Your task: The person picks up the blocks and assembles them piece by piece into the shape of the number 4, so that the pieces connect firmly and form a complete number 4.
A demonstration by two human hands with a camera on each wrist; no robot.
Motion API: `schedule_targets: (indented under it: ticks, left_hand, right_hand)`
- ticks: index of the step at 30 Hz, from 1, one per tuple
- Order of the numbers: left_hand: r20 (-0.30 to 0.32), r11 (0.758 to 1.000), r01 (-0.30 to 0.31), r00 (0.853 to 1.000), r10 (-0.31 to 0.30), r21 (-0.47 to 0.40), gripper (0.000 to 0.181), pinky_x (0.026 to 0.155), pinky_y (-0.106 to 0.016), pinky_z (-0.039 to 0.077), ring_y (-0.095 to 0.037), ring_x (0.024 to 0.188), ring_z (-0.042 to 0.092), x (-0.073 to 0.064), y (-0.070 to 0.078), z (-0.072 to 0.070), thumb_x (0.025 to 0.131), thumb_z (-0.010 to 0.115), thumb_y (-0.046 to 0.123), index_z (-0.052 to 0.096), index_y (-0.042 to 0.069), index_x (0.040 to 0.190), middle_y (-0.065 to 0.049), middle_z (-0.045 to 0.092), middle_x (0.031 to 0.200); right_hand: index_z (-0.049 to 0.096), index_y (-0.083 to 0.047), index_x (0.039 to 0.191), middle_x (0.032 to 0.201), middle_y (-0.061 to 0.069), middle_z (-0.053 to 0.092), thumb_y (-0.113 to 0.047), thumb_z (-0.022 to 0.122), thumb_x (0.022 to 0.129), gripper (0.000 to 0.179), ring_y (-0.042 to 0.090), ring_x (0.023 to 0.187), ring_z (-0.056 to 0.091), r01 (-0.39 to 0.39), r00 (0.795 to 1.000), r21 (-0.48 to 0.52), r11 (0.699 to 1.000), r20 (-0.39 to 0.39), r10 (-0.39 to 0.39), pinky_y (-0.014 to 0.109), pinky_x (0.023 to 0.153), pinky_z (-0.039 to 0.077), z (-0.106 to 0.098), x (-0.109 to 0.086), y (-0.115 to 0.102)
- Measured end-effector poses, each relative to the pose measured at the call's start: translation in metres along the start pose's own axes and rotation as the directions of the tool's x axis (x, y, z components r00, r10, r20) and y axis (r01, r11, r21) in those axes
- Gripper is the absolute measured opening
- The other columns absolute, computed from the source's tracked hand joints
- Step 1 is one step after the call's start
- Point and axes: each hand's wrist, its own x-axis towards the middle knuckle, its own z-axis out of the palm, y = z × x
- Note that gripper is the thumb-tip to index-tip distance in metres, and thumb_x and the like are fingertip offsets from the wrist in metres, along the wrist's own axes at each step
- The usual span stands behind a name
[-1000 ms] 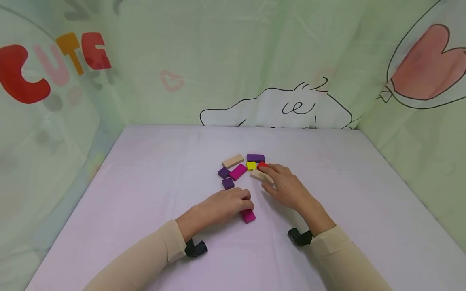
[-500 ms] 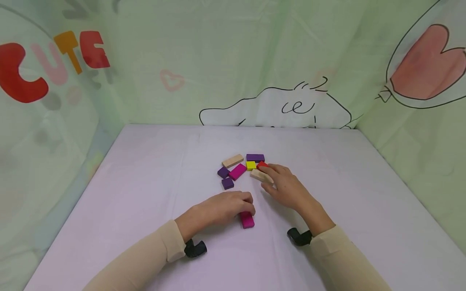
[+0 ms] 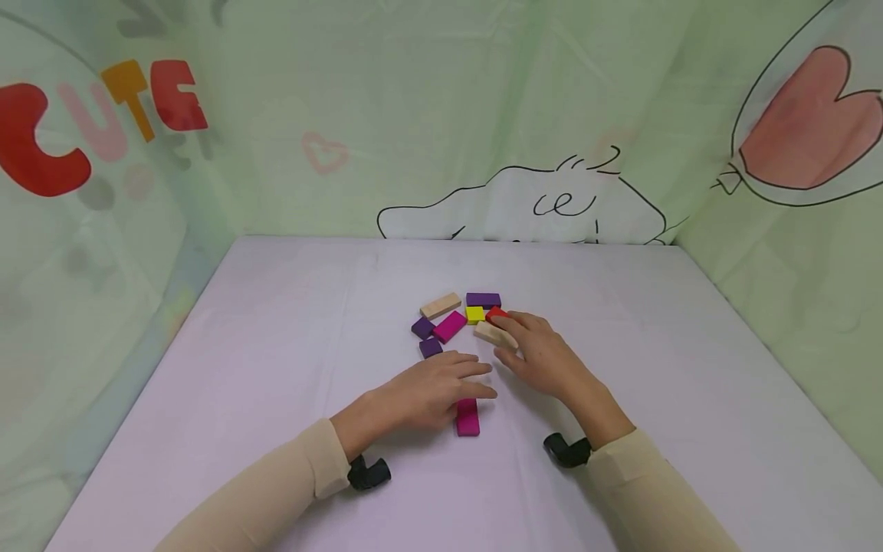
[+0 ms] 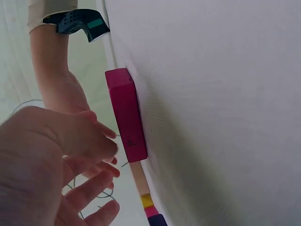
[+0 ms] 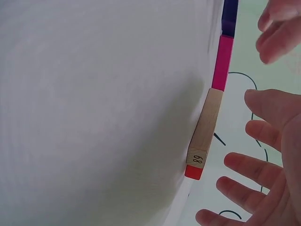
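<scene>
My left hand (image 3: 434, 389) hovers at the near magenta wooden block (image 3: 467, 420), its fingers straightened and spread. In the left wrist view that block (image 4: 126, 113) lies on the cloth, with the thumb and fingers beside it and not around it. To the right, my right hand (image 3: 548, 356) reaches over a plain wooden block (image 3: 493, 334) and a red block (image 3: 495, 313), which its fingers partly hide. The right wrist view shows the plain block (image 5: 205, 122), marked with a number on its end, and the loosely spread fingers apart from it.
Beyond the hands lie a long purple block (image 3: 484, 300), a yellow block (image 3: 475, 314), another plain block (image 3: 440, 306) and a second magenta block (image 3: 451, 326). Two dark purple blocks (image 3: 423, 328) sit at the group's left. A printed curtain (image 3: 310, 115) stands behind the white-covered table (image 3: 290, 330).
The near magenta block has turned to lie lengthwise toward the person and slid slightly nearer. My left fingers, curled on it before, have let go and straightened. The right hand stays put.
</scene>
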Motion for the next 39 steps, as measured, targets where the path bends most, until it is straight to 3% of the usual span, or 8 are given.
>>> schedule_targets:
  ticks: [5,10,15,21,29,36,39]
  left_hand:
    - [-0.027,0.999,-0.005,1.0,0.004,-0.037,0.053,0.127,-0.041,0.03,-0.026,0.153,0.039,-0.004,0.002,0.002,0.098,0.063,0.028,0.055,0.026,0.151,-0.006,0.046,0.162]
    - [-0.015,1.0,-0.001,1.0,0.001,-0.014,0.058,0.124,-0.041,0.035,-0.024,0.149,0.045,-0.007,0.005,0.005,0.1,0.065,0.047,0.053,0.026,0.153,-0.006,0.047,0.161]
    - [0.029,1.0,0.017,0.999,-0.018,0.005,0.047,0.115,-0.031,0.046,-0.016,0.137,0.057,-0.008,0.007,0.008,0.1,0.067,0.044,0.064,0.025,0.142,0.0,0.057,0.152]
    - [0.058,0.999,0.019,0.998,-0.017,-0.033,0.039,0.109,-0.027,0.05,-0.013,0.132,0.061,-0.009,0.01,0.008,0.098,0.072,0.038,0.071,0.023,0.134,0.001,0.062,0.146]
    - [0.051,0.992,0.034,0.998,-0.028,-0.119,0.041,0.114,-0.026,0.046,-0.014,0.142,0.053,-0.013,0.013,0.013,0.099,0.071,0.032,0.068,0.02,0.139,-0.001,0.056,0.153]
    - [0.014,0.997,0.004,1.0,-0.003,-0.08,0.043,0.117,-0.027,0.042,-0.013,0.147,0.047,-0.016,0.015,0.017,0.101,0.068,0.034,0.065,0.018,0.141,-0.001,0.055,0.155]
    - [0.009,0.998,0.003,1.0,-0.003,-0.069,0.044,0.117,-0.027,0.041,-0.013,0.148,0.046,-0.016,0.016,0.018,0.102,0.067,0.035,0.065,0.018,0.142,-0.001,0.054,0.156]
  right_hand:
    - [0.048,-0.014,0.155,0.156,0.02,0.047,-0.026,0.07,0.098,0.062,0.045,0.145,0.041,0.005,1.0,0.0,1.0,0.001,-0.005,0.067,0.112,0.041,0.001,0.0,-0.001]
    - [0.048,-0.014,0.154,0.157,0.02,0.046,-0.027,0.07,0.098,0.062,0.045,0.146,0.04,-0.004,1.0,0.009,1.0,0.014,0.003,0.068,0.113,0.04,0.001,0.001,-0.002]
    - [0.049,-0.014,0.154,0.156,0.021,0.047,-0.028,0.071,0.097,0.062,0.045,0.145,0.042,0.001,1.0,0.013,1.0,0.012,-0.001,0.067,0.112,0.042,0.001,0.003,-0.003]
    - [0.048,-0.014,0.155,0.158,0.02,0.045,-0.028,0.069,0.098,0.062,0.044,0.146,0.04,-0.007,1.0,0.014,1.0,0.024,0.007,0.066,0.113,0.041,0.001,0.004,-0.004]
    - [0.05,-0.013,0.154,0.156,0.024,0.046,-0.024,0.068,0.099,0.058,0.048,0.144,0.042,0.003,1.0,0.064,0.998,0.025,-0.004,0.069,0.112,0.039,0.0,0.009,-0.001]
    - [0.045,-0.011,0.156,0.158,0.024,0.042,-0.028,0.064,0.102,0.059,0.047,0.146,0.039,-0.086,0.995,0.139,0.987,0.069,0.077,0.067,0.113,0.039,0.003,0.019,0.01]
    - [0.046,-0.008,0.155,0.156,0.024,0.045,-0.028,0.062,0.103,0.057,0.046,0.144,0.042,-0.091,0.995,0.185,0.979,0.054,0.082,0.065,0.115,0.04,0.005,0.023,0.014]
